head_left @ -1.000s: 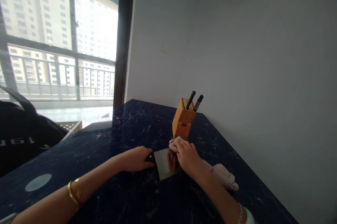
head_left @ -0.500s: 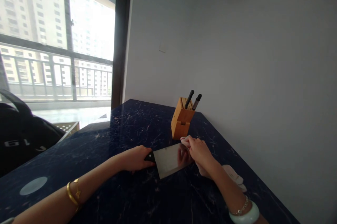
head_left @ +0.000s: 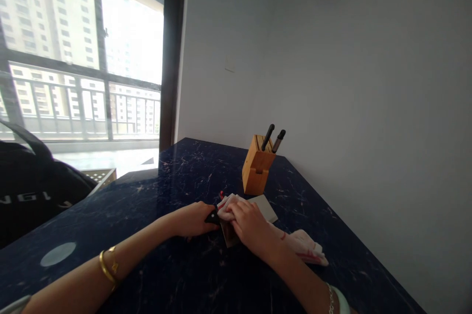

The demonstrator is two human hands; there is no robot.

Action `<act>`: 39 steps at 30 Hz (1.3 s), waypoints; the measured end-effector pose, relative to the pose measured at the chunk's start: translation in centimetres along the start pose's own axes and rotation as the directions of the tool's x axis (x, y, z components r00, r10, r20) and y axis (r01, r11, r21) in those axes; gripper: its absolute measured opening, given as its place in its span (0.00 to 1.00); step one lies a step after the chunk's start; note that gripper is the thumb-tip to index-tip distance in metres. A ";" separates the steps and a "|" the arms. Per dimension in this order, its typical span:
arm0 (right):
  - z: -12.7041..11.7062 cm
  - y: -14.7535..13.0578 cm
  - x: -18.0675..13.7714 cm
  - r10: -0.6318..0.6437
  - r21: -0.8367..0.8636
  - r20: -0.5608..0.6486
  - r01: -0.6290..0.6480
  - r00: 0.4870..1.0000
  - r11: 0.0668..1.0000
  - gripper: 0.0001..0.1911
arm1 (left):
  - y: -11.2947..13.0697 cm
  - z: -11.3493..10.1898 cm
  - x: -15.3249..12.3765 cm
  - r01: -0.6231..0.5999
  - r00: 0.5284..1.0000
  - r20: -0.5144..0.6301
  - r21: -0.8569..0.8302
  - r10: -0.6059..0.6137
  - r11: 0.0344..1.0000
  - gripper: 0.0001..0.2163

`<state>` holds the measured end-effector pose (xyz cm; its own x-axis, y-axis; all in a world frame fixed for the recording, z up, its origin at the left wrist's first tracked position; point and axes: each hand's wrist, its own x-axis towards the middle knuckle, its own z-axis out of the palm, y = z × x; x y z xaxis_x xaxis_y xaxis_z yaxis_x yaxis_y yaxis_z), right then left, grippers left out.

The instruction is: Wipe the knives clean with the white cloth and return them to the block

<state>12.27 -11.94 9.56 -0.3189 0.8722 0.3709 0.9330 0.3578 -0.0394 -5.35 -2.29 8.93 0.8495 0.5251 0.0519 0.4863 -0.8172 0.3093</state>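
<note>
A cleaver lies flat on the dark marbled countertop, its broad steel blade pointing right. My left hand is closed round the black handle. My right hand presses a white cloth with red marks onto the blade near the handle; the cloth trails back under my right forearm. Only the far end of the blade shows past my fingers.
A wooden knife block with two dark handles sticking out stands just behind the cleaver, near the grey wall. A black bag sits at the left beyond the counter edge. A large window lies behind it.
My right hand has slid the cloth left along the blade, from its far end to the handle end. The left hand has kept its hold on the handle.
</note>
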 end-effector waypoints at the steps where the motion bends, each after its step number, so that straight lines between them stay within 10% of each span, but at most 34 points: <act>1: 0.2 -0.2 0.2 -0.011 0.002 -0.022 0.011 1.000 1.000 0.10 | 0.1 -0.1 0.0 -0.013 1.000 0.009 0.003 0.013 1.000 0.15; 31: -1.1 -1.4 -0.7 -0.184 0.066 0.153 0.176 0.971 0.982 0.07 | 0.6 -0.3 -0.1 0.063 0.998 0.028 -0.027 -0.062 0.998 0.11; 39: -1.4 4.0 -1.3 0.164 -0.102 0.212 -0.146 0.963 0.984 0.10 | 0.7 -0.7 -0.5 0.114 0.991 0.084 -0.162 -0.102 0.980 0.15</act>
<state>16.66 -12.14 10.20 -0.1892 0.9698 0.1539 0.9815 0.1913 0.0017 -5.57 -2.96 9.84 0.8098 0.5837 -0.0598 0.5406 -0.7026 0.4626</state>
